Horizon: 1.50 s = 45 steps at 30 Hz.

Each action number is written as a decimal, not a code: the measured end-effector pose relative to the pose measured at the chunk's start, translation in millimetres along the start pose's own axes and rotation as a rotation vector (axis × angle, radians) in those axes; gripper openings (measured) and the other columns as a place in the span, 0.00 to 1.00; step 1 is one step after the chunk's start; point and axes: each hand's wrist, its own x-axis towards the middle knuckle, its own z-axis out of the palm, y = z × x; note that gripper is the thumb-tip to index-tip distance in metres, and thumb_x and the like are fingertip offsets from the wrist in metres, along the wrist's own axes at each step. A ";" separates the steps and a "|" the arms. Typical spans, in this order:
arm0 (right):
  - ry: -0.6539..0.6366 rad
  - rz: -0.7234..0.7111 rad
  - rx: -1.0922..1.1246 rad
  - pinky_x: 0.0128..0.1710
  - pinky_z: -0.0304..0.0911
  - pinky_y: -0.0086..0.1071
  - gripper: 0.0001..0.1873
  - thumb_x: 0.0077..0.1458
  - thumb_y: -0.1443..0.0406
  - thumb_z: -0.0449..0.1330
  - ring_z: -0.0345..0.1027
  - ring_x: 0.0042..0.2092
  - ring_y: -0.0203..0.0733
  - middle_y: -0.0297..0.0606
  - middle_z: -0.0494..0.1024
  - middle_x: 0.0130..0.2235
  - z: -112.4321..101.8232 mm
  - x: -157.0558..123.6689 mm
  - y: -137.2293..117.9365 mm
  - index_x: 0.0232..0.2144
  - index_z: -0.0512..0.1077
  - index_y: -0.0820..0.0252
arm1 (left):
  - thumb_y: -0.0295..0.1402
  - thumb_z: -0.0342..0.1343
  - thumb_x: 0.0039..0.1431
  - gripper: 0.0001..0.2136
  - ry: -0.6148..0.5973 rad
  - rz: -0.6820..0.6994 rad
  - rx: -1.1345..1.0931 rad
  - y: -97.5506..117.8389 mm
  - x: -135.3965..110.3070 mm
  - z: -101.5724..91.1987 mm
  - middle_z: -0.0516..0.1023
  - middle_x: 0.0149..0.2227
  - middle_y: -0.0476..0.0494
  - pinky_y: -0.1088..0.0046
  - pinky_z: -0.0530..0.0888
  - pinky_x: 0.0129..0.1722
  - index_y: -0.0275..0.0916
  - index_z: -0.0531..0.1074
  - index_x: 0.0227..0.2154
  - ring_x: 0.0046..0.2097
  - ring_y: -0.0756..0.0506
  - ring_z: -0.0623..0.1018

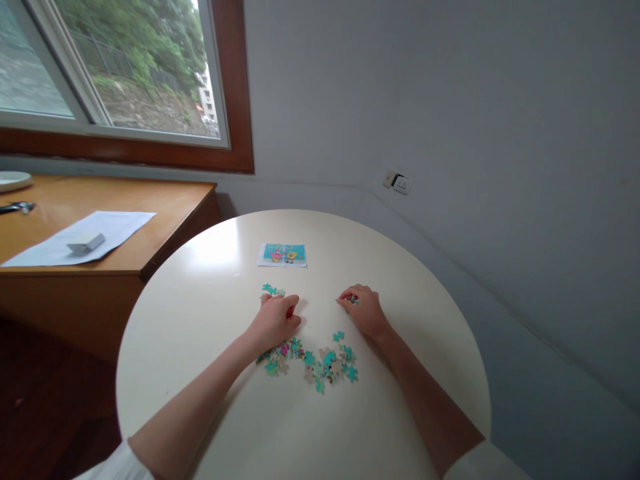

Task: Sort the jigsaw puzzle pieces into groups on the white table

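My left hand (276, 319) rests on the round cream table (200, 320) with its fingers curled under, beside a small joined cluster of teal puzzle pieces (273, 290). My right hand (363, 308) lies a little to the right, fingers pinched on a teal puzzle piece (354, 300). A loose pile of teal, pink and beige puzzle pieces (320, 360) lies between my forearms, near me. One single teal piece (339, 336) sits just above the pile. A small reference picture card (282, 255) lies flat farther out on the table.
A wooden desk (165, 220) stands to the left under a window, carrying a sheet of paper (80, 237) with a small grey object (86, 244) on it. A wall socket (398, 181) sits on the grey wall behind the table.
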 end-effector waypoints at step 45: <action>-0.664 -0.535 0.279 0.37 0.57 0.30 0.15 0.41 0.54 0.66 0.66 0.33 0.37 0.35 0.75 0.29 -19.7 -20.1 -26.1 0.28 0.76 0.59 | 0.31 0.44 0.57 0.14 0.101 -0.096 0.358 -6.5 -3.5 -6.8 0.69 0.37 0.36 0.59 0.58 0.41 0.40 0.76 0.30 0.43 0.38 0.65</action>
